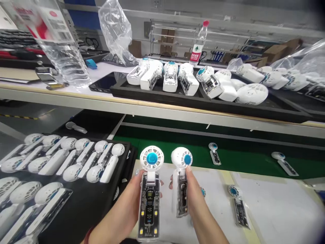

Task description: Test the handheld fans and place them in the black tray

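Two white handheld fans with clear handles are held upright side by side, low in the middle of the view. My left hand (132, 193) is closed round the left handheld fan (151, 158); its circuit board shows through the handle and its blue hub faces me. The right handheld fan (181, 158) is turned partly sideways, and my right hand (194, 186) grips it near the neck. A third fan (203, 191) lies mostly hidden behind my right hand. To the right, another fan (238, 206) rests on the white work surface (276, 203).
At the left, black foam trays (83, 200) hold rows of similar fans. A shelf (101, 101) crosses in front, carrying a black tray (157, 96) of fans, a phone (101, 82) and water bottles (199, 44). Two fans lie on the green belt (177, 142).
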{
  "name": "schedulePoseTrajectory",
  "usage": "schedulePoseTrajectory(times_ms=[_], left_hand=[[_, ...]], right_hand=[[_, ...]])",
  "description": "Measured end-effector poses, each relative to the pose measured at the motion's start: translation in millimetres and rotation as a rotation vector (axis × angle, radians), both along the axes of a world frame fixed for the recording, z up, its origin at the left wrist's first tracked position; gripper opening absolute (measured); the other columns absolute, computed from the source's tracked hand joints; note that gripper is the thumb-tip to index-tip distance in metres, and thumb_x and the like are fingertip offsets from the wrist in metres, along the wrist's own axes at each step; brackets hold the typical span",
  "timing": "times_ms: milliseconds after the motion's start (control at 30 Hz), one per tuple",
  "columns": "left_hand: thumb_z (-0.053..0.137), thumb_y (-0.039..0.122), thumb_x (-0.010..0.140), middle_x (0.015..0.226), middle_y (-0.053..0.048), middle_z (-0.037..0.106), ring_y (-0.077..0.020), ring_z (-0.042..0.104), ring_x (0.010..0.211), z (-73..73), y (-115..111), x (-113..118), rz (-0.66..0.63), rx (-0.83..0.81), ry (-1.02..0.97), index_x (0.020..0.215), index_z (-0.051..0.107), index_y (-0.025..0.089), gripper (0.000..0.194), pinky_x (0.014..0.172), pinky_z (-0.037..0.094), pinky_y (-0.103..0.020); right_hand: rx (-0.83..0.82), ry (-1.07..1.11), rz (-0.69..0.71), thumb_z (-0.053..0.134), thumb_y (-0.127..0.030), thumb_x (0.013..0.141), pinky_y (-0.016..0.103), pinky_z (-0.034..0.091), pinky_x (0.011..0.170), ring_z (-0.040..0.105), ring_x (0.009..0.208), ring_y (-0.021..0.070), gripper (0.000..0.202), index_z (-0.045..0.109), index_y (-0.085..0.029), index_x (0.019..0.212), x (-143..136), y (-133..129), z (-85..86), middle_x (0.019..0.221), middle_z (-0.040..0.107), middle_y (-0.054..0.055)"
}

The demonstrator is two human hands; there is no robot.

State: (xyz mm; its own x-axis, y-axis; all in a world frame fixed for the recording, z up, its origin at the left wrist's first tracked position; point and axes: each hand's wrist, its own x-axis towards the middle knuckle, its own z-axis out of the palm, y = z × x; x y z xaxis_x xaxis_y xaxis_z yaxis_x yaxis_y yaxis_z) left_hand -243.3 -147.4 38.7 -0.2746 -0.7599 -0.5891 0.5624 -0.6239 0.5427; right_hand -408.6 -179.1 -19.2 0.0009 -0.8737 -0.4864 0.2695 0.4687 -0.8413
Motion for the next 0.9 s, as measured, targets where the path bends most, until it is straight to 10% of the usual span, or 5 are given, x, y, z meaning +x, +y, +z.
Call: schedulePoseTrajectory(times_ms=[267,400,600,900], left_hand=[[0.047,0.052,0.078,0.086,-0.004,0.068,-0.0208,0.059,0.078,-24.7,37,63,0.130,0.054,0.149,0.101,0.061,0.021,0.042,0.076,0.048,-0.034],[0.046,0.043,0.080,0.095,-0.007,0.068,-0.0262,0.061,0.083,-34.9,53,88,0.207,0.149,0.217,0.100,0.060,0.019,0.033,0.076,0.048,-0.047],[0.050,0.028,0.080,0.117,-0.007,0.059,-0.0247,0.061,0.084,-10.4,63,98,0.228,0.037,-0.041,0.114,0.050,0.024,0.034,0.071,0.051,-0.046],[0.055,0.049,0.073,0.078,-0.008,0.065,-0.0204,0.058,0.069,25.1,67,119,0.098,-0.133,-0.176,0.115,0.052,0.020,0.051,0.062,0.049,-0.030]], right_hand=[[0.007,-0.139,0.203,0.062,-0.043,0.067,0.030,0.041,0.073,0.058,0.083,0.0185,0.073,0.029,-0.030,0.131,50,40,26.2,0.100,0.062,0.001],[0.019,-0.280,0.263,0.063,-0.024,0.057,0.032,0.039,0.076,0.056,0.084,0.0190,0.095,0.013,-0.027,0.138,68,54,23.2,0.095,0.063,0.000],[0.063,-0.394,0.260,0.058,-0.034,0.066,0.031,0.043,0.064,0.058,0.070,0.0197,0.081,0.017,-0.027,0.136,93,63,51.6,0.080,0.062,0.001],[0.022,-0.471,0.247,0.041,-0.031,0.078,0.035,0.046,0.067,0.058,0.071,0.0199,0.058,0.022,-0.031,0.134,120,66,90.0,0.079,0.062,0.002]])
